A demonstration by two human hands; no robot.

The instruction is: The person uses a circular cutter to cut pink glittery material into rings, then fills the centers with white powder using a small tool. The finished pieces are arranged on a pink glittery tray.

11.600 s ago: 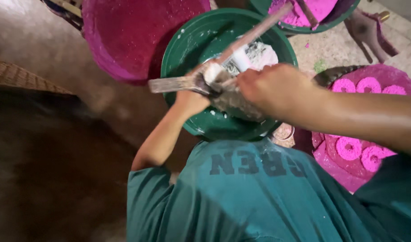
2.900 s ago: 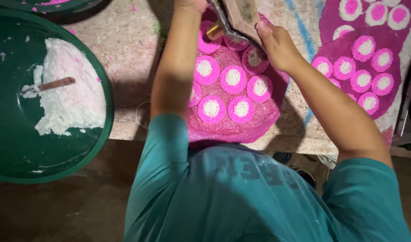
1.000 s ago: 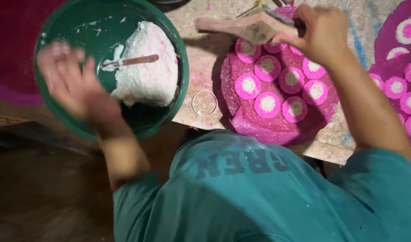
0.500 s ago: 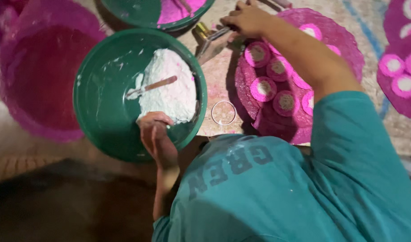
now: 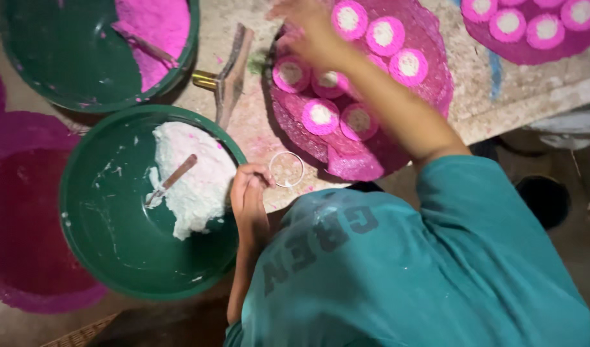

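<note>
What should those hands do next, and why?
Probably the left hand should pick up the thin clear ring at its fingertips: it rests by the green basin of white paste, while the right hand hovers, blurred, over the pink-and-white discs.

A speckled, powder-dusted stone slab (image 5: 475, 83) is seen across the upper frame. On it are laid a round pink woven mat (image 5: 385, 151) at centre, a thin clear ring (image 5: 286, 169), and a metal-handled tool (image 5: 227, 77) at upper centre.
</note>
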